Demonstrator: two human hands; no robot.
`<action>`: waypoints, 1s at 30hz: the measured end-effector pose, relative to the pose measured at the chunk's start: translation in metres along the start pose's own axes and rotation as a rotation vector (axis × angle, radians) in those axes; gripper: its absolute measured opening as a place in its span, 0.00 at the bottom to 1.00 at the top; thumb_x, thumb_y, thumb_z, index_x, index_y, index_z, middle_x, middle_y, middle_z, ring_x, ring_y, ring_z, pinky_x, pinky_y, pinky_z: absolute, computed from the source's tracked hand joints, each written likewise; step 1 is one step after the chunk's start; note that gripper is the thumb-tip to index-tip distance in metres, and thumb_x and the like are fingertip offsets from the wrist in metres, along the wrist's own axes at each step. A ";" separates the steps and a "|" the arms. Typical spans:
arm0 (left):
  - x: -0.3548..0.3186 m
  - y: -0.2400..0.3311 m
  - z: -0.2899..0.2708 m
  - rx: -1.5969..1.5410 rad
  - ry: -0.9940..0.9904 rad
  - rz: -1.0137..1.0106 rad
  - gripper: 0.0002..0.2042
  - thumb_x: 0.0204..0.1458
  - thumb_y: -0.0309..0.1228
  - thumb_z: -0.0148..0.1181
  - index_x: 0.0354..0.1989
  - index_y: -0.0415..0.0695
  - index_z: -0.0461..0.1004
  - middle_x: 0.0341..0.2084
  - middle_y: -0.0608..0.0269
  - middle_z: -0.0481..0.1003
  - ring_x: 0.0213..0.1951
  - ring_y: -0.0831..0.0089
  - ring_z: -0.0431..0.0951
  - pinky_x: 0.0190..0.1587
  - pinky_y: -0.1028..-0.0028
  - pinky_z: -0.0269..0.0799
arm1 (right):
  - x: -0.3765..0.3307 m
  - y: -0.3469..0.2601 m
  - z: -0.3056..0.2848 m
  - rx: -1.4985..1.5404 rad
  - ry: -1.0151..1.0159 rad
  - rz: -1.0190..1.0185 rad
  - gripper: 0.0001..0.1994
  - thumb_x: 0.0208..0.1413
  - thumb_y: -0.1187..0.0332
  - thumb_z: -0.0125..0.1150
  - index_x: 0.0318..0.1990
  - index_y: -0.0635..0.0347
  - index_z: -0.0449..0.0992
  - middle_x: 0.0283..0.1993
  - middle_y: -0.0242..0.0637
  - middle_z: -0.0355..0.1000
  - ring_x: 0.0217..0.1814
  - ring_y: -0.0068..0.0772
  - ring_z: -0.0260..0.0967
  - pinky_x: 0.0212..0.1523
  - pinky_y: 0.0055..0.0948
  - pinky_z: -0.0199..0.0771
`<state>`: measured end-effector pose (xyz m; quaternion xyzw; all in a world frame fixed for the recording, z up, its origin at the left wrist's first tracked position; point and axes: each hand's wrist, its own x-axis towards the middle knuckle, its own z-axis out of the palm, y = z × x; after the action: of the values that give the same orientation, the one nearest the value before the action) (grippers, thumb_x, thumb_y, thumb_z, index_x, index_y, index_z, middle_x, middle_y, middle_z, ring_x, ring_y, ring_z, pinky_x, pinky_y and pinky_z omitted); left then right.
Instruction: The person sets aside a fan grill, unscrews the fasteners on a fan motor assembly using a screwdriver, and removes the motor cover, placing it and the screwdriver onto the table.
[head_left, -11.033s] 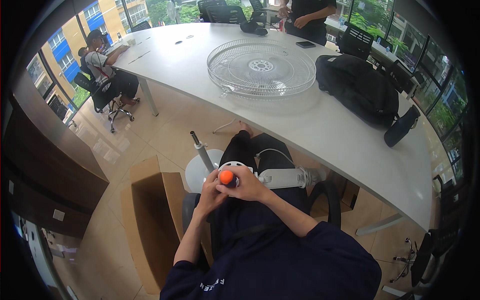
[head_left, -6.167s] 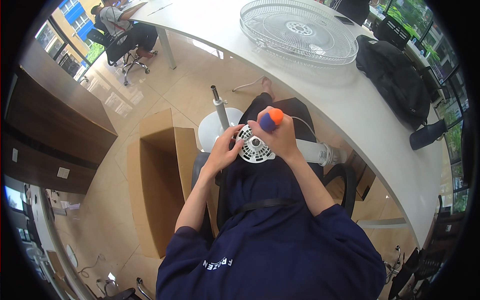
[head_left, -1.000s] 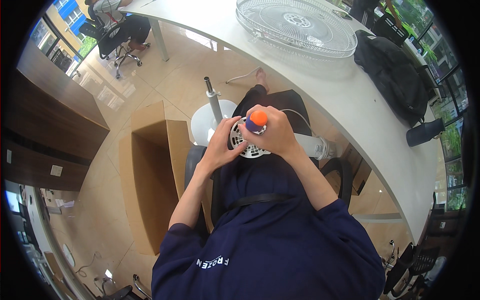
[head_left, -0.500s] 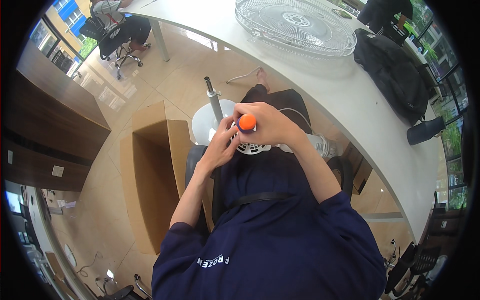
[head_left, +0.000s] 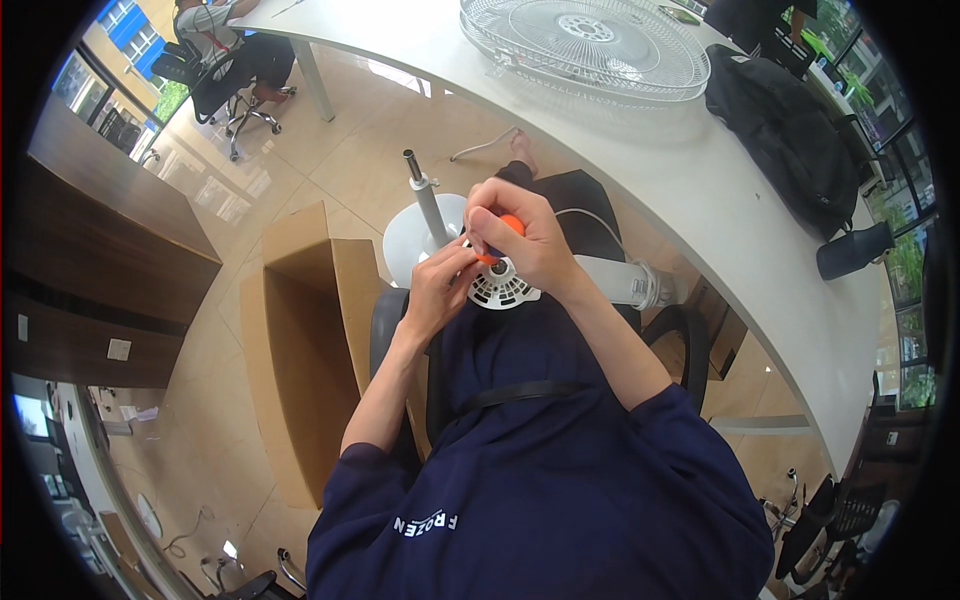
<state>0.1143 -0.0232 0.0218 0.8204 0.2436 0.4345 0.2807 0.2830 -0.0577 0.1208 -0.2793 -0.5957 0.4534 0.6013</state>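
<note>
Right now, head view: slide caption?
Right hand grips an orange-ended tool over a slotted white housing, left hand close by.

The right hand (head_left: 532, 238) obscures most of the orange handle (head_left: 513, 223) and part of the white vented housing (head_left: 503, 292). The upper edge crops the wire grille (head_left: 640, 50).

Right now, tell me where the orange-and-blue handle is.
Slightly above the centre of the head view, the handle is in the right hand, over the white slotted housing and beside the left hand.
</note>
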 end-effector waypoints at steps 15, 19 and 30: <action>-0.003 0.000 0.000 -0.078 0.034 -0.104 0.06 0.54 0.24 0.69 0.39 0.40 0.81 0.35 0.58 0.83 0.35 0.64 0.85 0.37 0.69 0.79 | 0.019 -0.001 0.012 -0.049 -0.006 0.090 0.10 0.61 0.68 0.66 0.35 0.61 0.69 0.33 0.29 0.69 0.32 0.17 0.67 0.34 0.20 0.68; -0.002 0.003 0.006 -0.110 0.090 -0.116 0.09 0.53 0.25 0.71 0.40 0.38 0.80 0.37 0.54 0.83 0.35 0.61 0.84 0.38 0.67 0.77 | 0.012 0.010 0.016 -0.069 0.221 0.006 0.14 0.58 0.65 0.72 0.34 0.60 0.69 0.34 0.28 0.70 0.35 0.17 0.67 0.39 0.21 0.70; -0.003 -0.011 -0.002 -0.083 0.036 -0.022 0.08 0.52 0.22 0.67 0.40 0.34 0.79 0.32 0.51 0.81 0.33 0.58 0.82 0.37 0.65 0.76 | 0.008 -0.006 0.006 -0.177 -0.129 -0.036 0.07 0.53 0.71 0.70 0.36 0.63 0.79 0.38 0.33 0.77 0.41 0.25 0.73 0.47 0.26 0.73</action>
<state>0.1091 -0.0172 0.0138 0.7973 0.2395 0.4557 0.3150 0.2771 -0.0549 0.1308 -0.2907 -0.6760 0.4051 0.5426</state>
